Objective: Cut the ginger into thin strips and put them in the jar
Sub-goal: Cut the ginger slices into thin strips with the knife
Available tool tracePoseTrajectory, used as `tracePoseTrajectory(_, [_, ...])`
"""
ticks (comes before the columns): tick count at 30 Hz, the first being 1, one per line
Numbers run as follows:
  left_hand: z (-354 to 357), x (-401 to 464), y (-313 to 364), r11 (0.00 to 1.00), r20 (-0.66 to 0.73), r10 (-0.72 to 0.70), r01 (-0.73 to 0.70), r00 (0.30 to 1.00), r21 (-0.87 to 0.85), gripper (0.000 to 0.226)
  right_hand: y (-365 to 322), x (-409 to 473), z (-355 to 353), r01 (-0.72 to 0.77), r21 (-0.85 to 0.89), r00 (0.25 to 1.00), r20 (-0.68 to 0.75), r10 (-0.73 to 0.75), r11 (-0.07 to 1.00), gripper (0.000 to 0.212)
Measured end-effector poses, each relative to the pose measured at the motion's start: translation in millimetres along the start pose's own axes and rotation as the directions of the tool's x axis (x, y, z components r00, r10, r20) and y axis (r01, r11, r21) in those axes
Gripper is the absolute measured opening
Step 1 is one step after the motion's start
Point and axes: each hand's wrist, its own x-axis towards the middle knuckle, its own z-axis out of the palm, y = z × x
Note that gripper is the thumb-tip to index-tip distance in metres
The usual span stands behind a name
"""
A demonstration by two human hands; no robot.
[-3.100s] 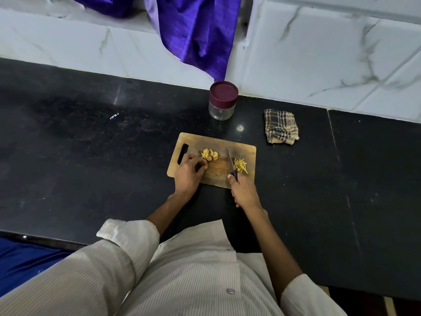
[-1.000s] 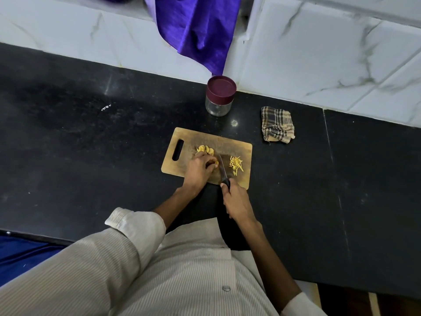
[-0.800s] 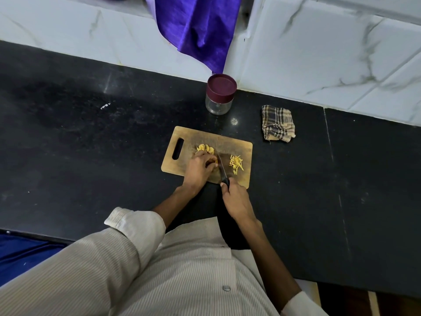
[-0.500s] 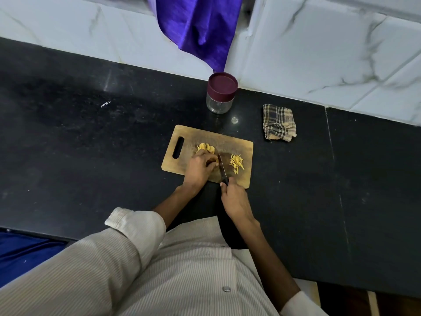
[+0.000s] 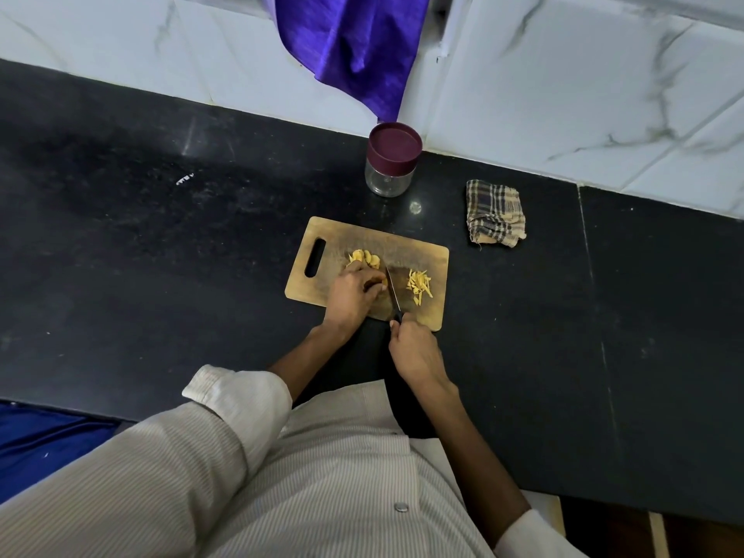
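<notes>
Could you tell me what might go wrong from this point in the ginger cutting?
The knife blade runs right beside the left hand fingertips pinning the ginger slices, so a slip could nick them. The jar has its lid on, so the strips cannot go in until it is opened. Strips lie near the board edge and could scatter.

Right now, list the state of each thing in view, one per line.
Clear glass jar: upright, maroon lid on, looks empty.
Wooden cutting board: flat on black counter.
Ginger slices: uncut, under left hand.
Ginger strips: piled on board.
Knife: gripped by right hand.
Checked cloth: crumpled.
</notes>
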Motion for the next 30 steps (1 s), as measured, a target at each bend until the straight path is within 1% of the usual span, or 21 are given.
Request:
tracePoseTrajectory(6, [0.9, 0.0, -1.7, 1.000, -0.013, 0.011, -0.011, 1.000, -0.019, 0.020, -6.4, 3.4, -6.4, -0.041, -0.014, 0.999, 0.032, 0.041, 0.999, 0.029])
tracePoseTrajectory(11, [2.3, 0.2, 0.3, 1.000, -0.024, -0.008, 0.008, 1.000, -0.026, 0.020, -8.3, 2.8, -7.3, -0.068, 0.031, 0.995, 0.076, 0.066, 0.997, 0.029])
tracePoseTrajectory(15, [2.9, -0.5, 1.1, 1.000, -0.031, -0.006, 0.005, 0.999, -0.016, 0.019, -3.0, -5.4, -4.6, -0.088, 0.005, 0.991, 0.100, 0.087, 0.996, 0.030])
tracePoseTrajectory(21, [-0.1, -0.5, 4.3, 1.000, -0.019, -0.011, 0.011, 1.000, -0.013, 0.018, 0.7, -14.7, 1.7, -0.097, 0.000, 0.994, 0.043, 0.097, 0.995, 0.033])
tracePoseTrajectory(25, [-1.1, -1.1, 3.4, 1.000, -0.007, -0.021, 0.021, 1.000, -0.014, 0.017, 4.5, -11.9, -1.4, -0.129, 0.060, 0.992, -0.005, 0.130, 0.990, 0.033])
tracePoseTrajectory(30, [-1.3, 0.2, 1.6, 1.000, -0.019, -0.029, 0.029, 0.999, -0.012, 0.017, 11.1, -7.9, -5.4, -0.131, 0.150, 0.991, -0.013, 0.135, 0.980, 0.035])
